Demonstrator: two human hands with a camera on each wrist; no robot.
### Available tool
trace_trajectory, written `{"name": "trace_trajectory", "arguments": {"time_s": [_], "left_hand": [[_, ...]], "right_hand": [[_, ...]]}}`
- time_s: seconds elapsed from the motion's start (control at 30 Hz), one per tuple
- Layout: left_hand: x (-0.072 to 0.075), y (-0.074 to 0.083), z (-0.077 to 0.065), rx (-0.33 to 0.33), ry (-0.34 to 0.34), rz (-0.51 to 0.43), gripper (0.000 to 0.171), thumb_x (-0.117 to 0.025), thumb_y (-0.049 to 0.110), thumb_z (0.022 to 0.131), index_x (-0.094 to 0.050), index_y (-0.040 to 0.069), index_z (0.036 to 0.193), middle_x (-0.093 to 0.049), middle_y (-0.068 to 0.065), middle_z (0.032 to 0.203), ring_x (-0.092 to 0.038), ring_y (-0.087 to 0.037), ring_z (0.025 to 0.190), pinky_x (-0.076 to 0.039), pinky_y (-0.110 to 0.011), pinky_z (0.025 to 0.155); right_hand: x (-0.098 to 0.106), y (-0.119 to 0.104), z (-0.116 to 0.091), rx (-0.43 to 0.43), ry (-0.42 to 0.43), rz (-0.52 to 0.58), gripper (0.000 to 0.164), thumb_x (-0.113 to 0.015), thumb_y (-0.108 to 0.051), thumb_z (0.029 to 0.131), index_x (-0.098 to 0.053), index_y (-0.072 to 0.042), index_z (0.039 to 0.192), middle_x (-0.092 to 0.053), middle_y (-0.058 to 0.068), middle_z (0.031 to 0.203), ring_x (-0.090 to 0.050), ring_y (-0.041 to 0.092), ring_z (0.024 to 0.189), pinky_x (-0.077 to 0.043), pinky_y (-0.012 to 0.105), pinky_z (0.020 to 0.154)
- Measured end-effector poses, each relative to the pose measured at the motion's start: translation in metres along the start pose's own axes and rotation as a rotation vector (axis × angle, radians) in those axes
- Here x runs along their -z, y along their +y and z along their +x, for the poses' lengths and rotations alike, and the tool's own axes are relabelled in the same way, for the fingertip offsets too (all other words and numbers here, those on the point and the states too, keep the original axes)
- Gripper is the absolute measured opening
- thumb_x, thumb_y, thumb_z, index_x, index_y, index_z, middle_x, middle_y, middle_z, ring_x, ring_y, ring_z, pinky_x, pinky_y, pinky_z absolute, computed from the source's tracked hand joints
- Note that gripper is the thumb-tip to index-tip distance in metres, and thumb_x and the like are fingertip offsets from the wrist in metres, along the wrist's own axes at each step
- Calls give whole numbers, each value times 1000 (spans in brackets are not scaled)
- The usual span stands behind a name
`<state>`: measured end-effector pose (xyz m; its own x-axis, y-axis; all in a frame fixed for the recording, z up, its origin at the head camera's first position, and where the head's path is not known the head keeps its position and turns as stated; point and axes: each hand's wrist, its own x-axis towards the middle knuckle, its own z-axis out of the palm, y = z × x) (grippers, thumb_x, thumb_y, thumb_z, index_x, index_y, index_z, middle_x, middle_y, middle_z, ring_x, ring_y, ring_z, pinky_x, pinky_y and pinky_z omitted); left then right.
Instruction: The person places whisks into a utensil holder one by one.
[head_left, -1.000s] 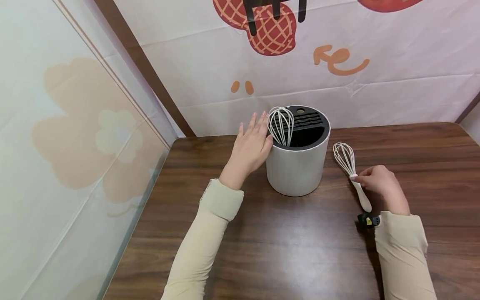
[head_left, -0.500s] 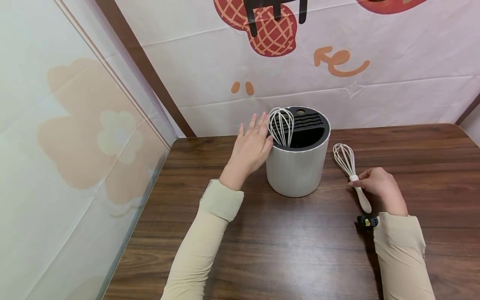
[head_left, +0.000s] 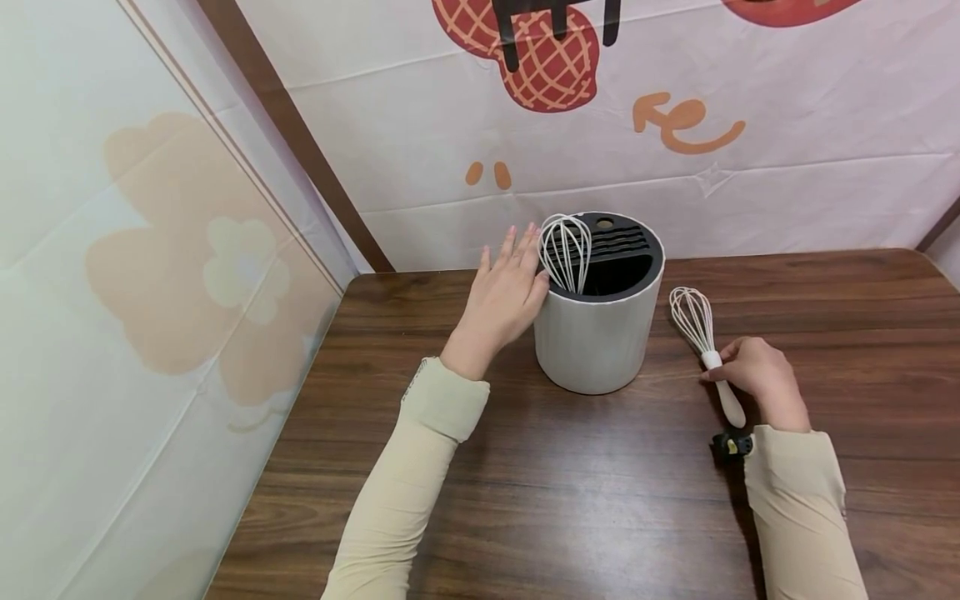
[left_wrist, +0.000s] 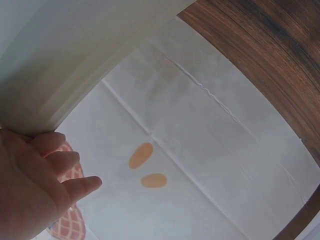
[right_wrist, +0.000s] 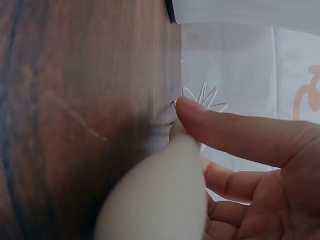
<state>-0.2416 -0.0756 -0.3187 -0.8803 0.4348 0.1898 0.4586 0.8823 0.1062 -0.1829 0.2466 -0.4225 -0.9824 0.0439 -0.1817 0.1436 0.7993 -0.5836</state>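
A round white utensil holder (head_left: pixel 592 350) with a dark slotted top stands near the back of the table. One white whisk (head_left: pixel 567 254) sits in it with its wires up, leaning over the left side of the rim. Fingers spread, my left hand (head_left: pixel 502 300) rests against that side of the holder; the left wrist view shows the same hand (left_wrist: pixel 35 185) under the rim. To the right lies a second white whisk (head_left: pixel 693 321), its wire end pointing away. My right hand (head_left: pixel 761 375) pinches its handle (right_wrist: pixel 160 200) just below the collar, between thumb and fingers.
The brown wood table (head_left: pixel 585 517) meets a printed cloth wall (head_left: pixel 810 200) right behind the holder. Another cloth panel (head_left: pixel 172 333) runs along the left edge. A small black device (head_left: pixel 731 446) sits at the right cuff.
My right hand has slid a little down the whisk, from the collar onto the handle, uncovering the collar. My left hand stays against the holder.
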Motion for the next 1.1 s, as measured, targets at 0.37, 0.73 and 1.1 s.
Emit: {"name": "trace_trajectory", "arguments": {"time_s": [0.37, 0.73, 1.1], "left_hand": [[1, 1, 0, 8, -10, -5, 57, -25, 31, 101, -14, 9, 152, -12, 0, 157, -1, -18, 144, -3, -48, 114], [1, 0, -1, 8, 7, -4, 56, -26, 30, 100, -17, 8, 152, -15, -1, 157, -3, -19, 144, -4, -48, 114], [0, 1, -2, 4, 9, -5, 57, -26, 30, 100, -17, 8, 152, -15, -1, 157, -3, -19, 144, -5, -49, 114]], "right_hand": [[4, 12, 3, -44, -90, 284, 37, -64, -9, 84, -56, 23, 103, -61, 1, 74, -56, 4, 62, -51, 22, 58], [8, 33, 8, -95, -179, 622, 48, -48, -13, 93, -40, 26, 120, -60, -10, 73, -57, -3, 65, -52, 17, 64], [8, 39, 3, -100, -177, 761, 10, -62, -20, 92, -68, -16, 85, -66, -11, 77, -61, 1, 69, -51, 20, 61]]}}
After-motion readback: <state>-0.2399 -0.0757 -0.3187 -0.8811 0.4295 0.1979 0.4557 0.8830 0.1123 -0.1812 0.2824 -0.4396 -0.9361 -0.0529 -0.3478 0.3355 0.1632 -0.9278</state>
